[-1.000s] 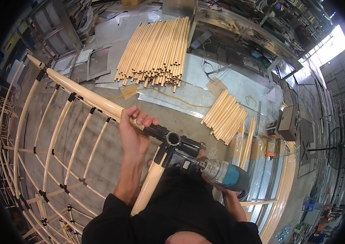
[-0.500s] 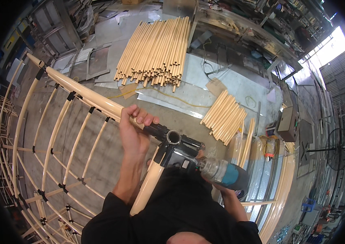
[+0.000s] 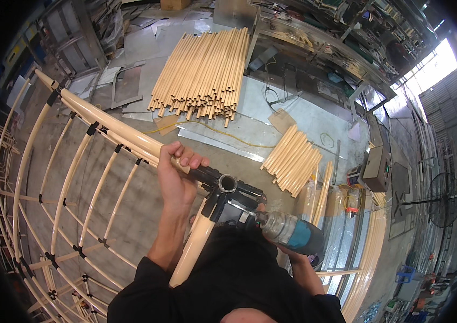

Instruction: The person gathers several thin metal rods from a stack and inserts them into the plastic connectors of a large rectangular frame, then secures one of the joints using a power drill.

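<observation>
My left hand [image 3: 179, 175] is wrapped around a thick cream-coloured pipe [image 3: 112, 125], close to a black metal pipe joint [image 3: 215, 200]. A round open tube end [image 3: 228, 183] tops this joint. From it a second cream pipe [image 3: 192, 252] runs down past my left forearm. Right of the joint is a teal-and-black power drill [image 3: 299, 234] with a clear front part, its nose pointing at the joint. Whether the nose touches the joint cannot be made out. My right hand [image 3: 296, 257] grips the drill from below, its fingers mostly hidden under the tool.
A frame of thin cream pipes with black joints [image 3: 80, 250] spreads across the left. Beyond my hands lie a large stack of cream pipes [image 3: 201, 70] and a smaller pile [image 3: 293, 160]. A yellow cord [image 3: 223, 134] crosses the floor; a black fan [image 3: 443, 200] stands right.
The view has shifted slightly, so the background pipes sit a little further left and lower. My hands, the drill and the joint keep nearly the same places relative to each other.
</observation>
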Demonstrator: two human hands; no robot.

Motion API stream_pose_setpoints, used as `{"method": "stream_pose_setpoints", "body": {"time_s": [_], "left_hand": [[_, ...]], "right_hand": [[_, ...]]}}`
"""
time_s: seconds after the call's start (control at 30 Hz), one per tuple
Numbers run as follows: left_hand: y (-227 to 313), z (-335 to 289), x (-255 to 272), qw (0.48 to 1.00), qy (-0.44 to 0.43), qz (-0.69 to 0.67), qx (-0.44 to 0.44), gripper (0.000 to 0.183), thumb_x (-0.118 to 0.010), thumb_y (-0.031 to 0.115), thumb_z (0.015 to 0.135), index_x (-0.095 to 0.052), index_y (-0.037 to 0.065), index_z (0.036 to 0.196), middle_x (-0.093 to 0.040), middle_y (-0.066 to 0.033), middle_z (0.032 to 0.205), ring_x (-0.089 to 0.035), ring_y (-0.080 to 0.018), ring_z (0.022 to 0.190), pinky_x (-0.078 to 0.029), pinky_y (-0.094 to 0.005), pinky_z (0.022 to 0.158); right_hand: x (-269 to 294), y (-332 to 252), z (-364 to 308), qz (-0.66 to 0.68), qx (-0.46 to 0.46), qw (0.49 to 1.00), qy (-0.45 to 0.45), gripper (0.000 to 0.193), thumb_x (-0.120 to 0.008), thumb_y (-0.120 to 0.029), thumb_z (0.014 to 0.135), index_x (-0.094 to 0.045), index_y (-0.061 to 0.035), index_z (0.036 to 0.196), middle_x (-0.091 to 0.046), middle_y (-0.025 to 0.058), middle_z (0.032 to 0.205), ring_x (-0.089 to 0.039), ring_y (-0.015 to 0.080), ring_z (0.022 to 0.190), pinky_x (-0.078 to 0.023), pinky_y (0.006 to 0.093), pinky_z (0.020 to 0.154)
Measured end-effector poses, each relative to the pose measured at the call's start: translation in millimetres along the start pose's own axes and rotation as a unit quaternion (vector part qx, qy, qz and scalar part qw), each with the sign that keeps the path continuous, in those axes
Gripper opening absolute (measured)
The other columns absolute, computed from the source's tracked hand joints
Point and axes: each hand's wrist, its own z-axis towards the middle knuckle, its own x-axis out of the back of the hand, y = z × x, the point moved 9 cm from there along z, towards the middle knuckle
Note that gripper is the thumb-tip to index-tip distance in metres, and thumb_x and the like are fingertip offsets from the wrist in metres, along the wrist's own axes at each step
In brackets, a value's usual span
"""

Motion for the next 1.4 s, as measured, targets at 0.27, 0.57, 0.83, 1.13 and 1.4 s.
{"method": "stream_pose_setpoints", "body": {"time_s": [0.27, 0.57, 0.83, 1.13, 1.4], "left_hand": [[1.3, -0.8, -0.8, 1.0, -0.008, 0.003, -0.002, 0.022, -0.057, 0.018, 0.089, -0.039, 0.014, 0.076, -0.035, 0.0034, 0.063, -0.041, -0.0117, 0.057, -0.043, -0.0339, 0.067], [2.8, -0.8, 3.0, 0.99, -0.091, 0.103, 0.032, 0.019, -0.054, 0.026, 0.097, -0.048, 0.01, 0.088, -0.049, -0.0019, 0.077, -0.055, -0.0175, 0.079, -0.048, -0.0381, 0.084], [43.0, -47.5, 8.5, 0.812, -0.047, 0.574, 0.093, 0.044, -0.041, 0.038, 0.103, -0.055, -0.001, 0.116, -0.062, -0.0139, 0.112, -0.063, -0.0243, 0.099, -0.05, -0.0408, 0.091], [11.4, -192.7, -96.6, 0.455, 0.082, 0.881, -0.101, 0.035, -0.063, 0.015, 0.084, -0.059, -0.006, 0.111, -0.065, -0.0142, 0.107, -0.06, -0.0251, 0.105, -0.044, -0.0362, 0.094], [-249.2, -88.8, 224.2, 0.694, 0.037, 0.67, 0.262, 0.03, -0.056, 0.021, 0.096, -0.062, -0.001, 0.117, -0.067, -0.014, 0.108, -0.063, -0.0182, 0.102, -0.047, -0.0341, 0.091]], "right_hand": [[-42.9, -103.5, 9.3, -0.154, 0.182, 0.969, -0.061, 0.03, -0.073, -0.019, 0.082, -0.066, -0.0018, 0.106, -0.068, 0.0087, 0.1, -0.065, 0.017, 0.09, -0.052, 0.029, 0.08], [-57.5, -145.1, 21.7, -0.119, 0.155, 0.978, -0.078, 0.025, -0.072, -0.017, 0.077, -0.068, -0.0025, 0.097, -0.069, 0.006, 0.091, -0.065, 0.0171, 0.082, -0.049, 0.0292, 0.081], [-29.6, -142.4, 25.9, -0.236, 0.313, 0.907, -0.155, 0.029, -0.077, -0.019, 0.07, -0.069, -0.0044, 0.093, -0.069, 0.0076, 0.081, -0.068, 0.0234, 0.074, -0.053, 0.0291, 0.068], [119.0, 101.0, 136.0, -0.402, 0.184, 0.896, 0.036, 0.055, -0.08, -0.018, 0.071, -0.056, 0.0061, 0.114, -0.067, 0.0149, 0.102, -0.065, 0.0258, 0.09, -0.05, 0.039, 0.082], [184.0, 269.3, 253.6, -0.095, -0.007, 0.98, 0.174, 0.027, -0.076, -0.01, 0.079, -0.065, -0.0039, 0.103, -0.063, 0.002, 0.079, -0.057, 0.0103, 0.064, -0.046, 0.0274, 0.058]]}}
